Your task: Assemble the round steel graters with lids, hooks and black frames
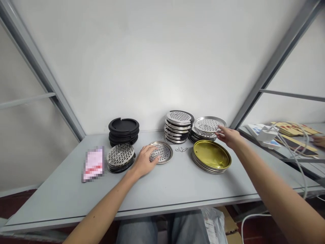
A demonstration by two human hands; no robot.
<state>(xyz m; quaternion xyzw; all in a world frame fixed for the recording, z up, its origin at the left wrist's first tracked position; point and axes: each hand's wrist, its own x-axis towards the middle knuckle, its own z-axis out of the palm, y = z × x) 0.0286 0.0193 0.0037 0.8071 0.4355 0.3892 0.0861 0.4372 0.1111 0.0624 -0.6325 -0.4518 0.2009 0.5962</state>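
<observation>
My left hand (146, 161) rests on the left edge of a round perforated metal disc (164, 153), fingers and thumb spread apart on it. With my right hand (228, 135) I pinch the right rim of a silver metal disc (208, 124), which sits over a stack of perforated discs (199, 134). In front of that stack is a pile of round lids with a shiny gold top (213, 154). A few small metal clips (181, 149) lie between the single disc and the gold pile.
Black rings (123, 124) are stacked at the back left, with perforated discs (121, 154) before them. A taller stack of discs with black rims (179, 117) stands against the wall. A blurred pink packet (93, 162) lies left. White cables (291, 149) hang at right.
</observation>
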